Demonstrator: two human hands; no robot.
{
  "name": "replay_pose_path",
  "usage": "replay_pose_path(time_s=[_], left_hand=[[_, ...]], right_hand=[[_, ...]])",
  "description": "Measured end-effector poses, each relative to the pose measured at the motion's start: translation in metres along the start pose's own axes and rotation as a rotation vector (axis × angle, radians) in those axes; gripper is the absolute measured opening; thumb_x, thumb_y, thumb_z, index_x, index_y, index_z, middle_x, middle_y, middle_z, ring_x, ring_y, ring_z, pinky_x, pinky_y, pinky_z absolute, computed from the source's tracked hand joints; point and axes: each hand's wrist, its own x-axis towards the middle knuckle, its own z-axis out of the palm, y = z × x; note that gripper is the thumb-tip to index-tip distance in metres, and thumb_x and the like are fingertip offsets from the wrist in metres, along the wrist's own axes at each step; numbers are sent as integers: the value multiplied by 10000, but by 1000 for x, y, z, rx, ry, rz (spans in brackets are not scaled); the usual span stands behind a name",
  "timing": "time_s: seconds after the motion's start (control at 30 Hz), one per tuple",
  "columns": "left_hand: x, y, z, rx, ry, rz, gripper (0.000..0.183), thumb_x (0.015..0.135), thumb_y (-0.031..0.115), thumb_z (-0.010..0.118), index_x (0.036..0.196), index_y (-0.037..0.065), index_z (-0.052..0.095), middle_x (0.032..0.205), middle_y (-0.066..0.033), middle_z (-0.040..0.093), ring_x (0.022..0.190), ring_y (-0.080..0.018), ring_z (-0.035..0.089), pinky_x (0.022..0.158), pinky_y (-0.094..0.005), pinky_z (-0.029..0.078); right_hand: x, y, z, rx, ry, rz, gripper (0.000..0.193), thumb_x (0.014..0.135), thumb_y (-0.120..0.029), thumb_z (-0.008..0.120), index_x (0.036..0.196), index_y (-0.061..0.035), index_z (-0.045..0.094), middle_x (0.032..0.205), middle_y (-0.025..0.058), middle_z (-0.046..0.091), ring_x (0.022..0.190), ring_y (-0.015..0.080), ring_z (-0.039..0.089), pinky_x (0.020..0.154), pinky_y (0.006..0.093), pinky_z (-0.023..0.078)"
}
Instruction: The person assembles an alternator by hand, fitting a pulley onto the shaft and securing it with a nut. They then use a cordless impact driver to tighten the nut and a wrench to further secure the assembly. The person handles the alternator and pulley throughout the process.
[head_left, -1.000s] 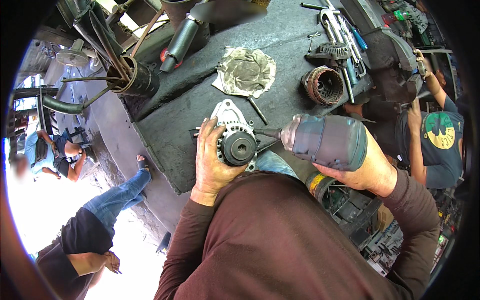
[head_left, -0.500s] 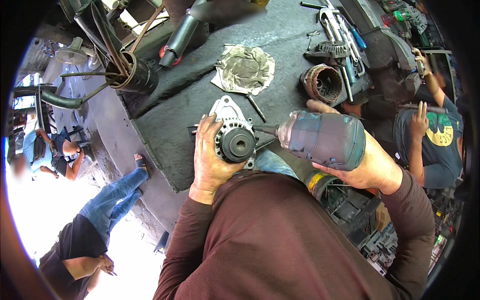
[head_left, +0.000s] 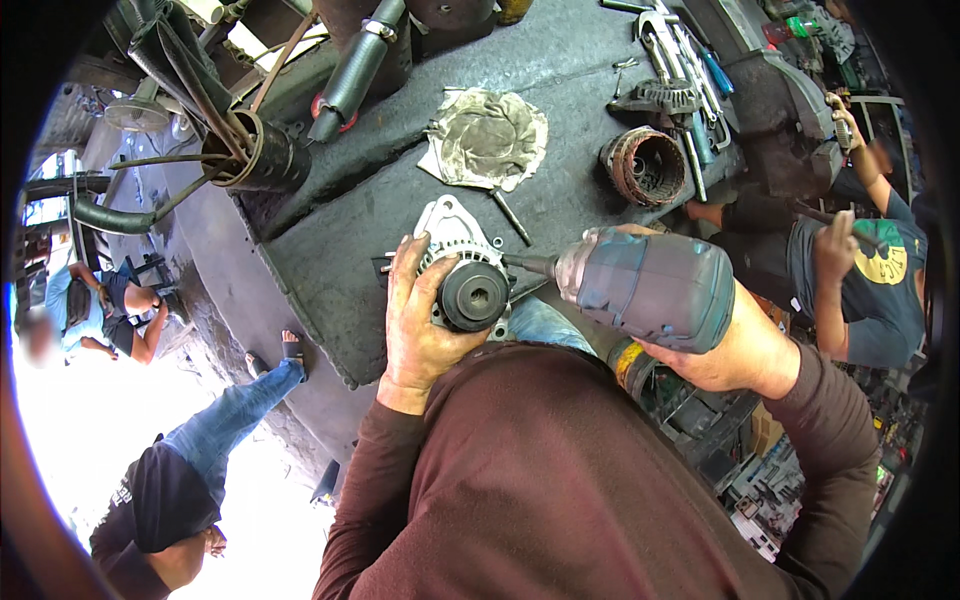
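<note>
My left hand [head_left: 418,330] is closed around the side of an alternator housing [head_left: 446,218], a silvery casting with slots. Its black pulley [head_left: 474,297] faces up toward me. In my right hand [head_left: 745,350] is a cordless impact wrench [head_left: 650,285] with a dark, worn body. The tool lies sideways, its dark shaft [head_left: 530,263] pointing left at the alternator's right side, just above the pulley. Whether the shaft's tip touches the housing I cannot tell. The tool's body covers most of my right fingers.
A grimy cloth [head_left: 487,140] and a short metal rod [head_left: 513,218] lie on the dark bench [head_left: 340,240]. Farther right are a copper-wound stator [head_left: 645,168], another housing part [head_left: 665,97] and several hand tools [head_left: 680,50]. A can of hoses [head_left: 262,150] stands left. Other people [head_left: 865,290] are nearby.
The impact wrench has shifted slightly down, and the alternator has tilted a little in my left hand. At the lower left, another person has moved; the person at right has moved a hand.
</note>
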Motion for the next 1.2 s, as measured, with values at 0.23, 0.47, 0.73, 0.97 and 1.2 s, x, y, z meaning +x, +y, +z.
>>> replay_pose_path(time_s=[0.23, 0.47, 0.73, 0.97, 1.2], left_hand=[[1, -3, 3, -1, 3, -2, 881, 538, 197, 1008, 1329, 82, 636, 1548, -267, 493, 1469, -498, 448, 1216, -566, 402], [-1, -4, 6, -38, 52, -25, 1137, 553, 233, 1026, 1503, 11, 443, 1586, -270, 448, 1506, -499, 397, 1258, -546, 350], [-3, 9, 2, 28, 20, -202, 1264, 519, 291, 1056, 1535, -22, 373, 1664, -315, 289, 1567, -503, 271, 1279, -551, 303], [-3, 11, -2, 41, -7, -255, 1197, 529, 316, 1052, 1510, 2, 441, 1656, -280, 339, 1570, -498, 267, 1274, -572, 290], [-4, 5, 0, 72, -11, -200, 1189, 556, 367, 1033, 1521, 12, 438, 1639, -267, 364, 1552, -511, 291, 1263, -608, 277]], right_hand=[[-4, -2, -5, 3, -47, 99, 568, 834, -92, 767, 1389, -61, 654, 1493, 176, 613, 1343, 383, 601, 1121, 431, 496], [-11, -9, 0, 264, 138, 271, 617, 764, -28, 759, 1371, -39, 652, 1513, 212, 590, 1338, 362, 616, 1117, 393, 499], [-7, -38, -28, 79, 102, 104, 520, 880, -115, 789, 1385, -66, 676, 1473, 160, 634, 1433, 362, 548, 1203, 481, 414], [26, -31, -9, -161, 61, 22, 458, 841, -106, 837, 1268, -35, 689, 1270, 160, 685, 1207, 370, 635, 1086, 475, 478], [41, -45, -2, 52, 30, 189, 433, 898, -124, 828, 1284, -16, 665, 1204, 131, 696, 1084, 290, 655, 995, 406, 520]])
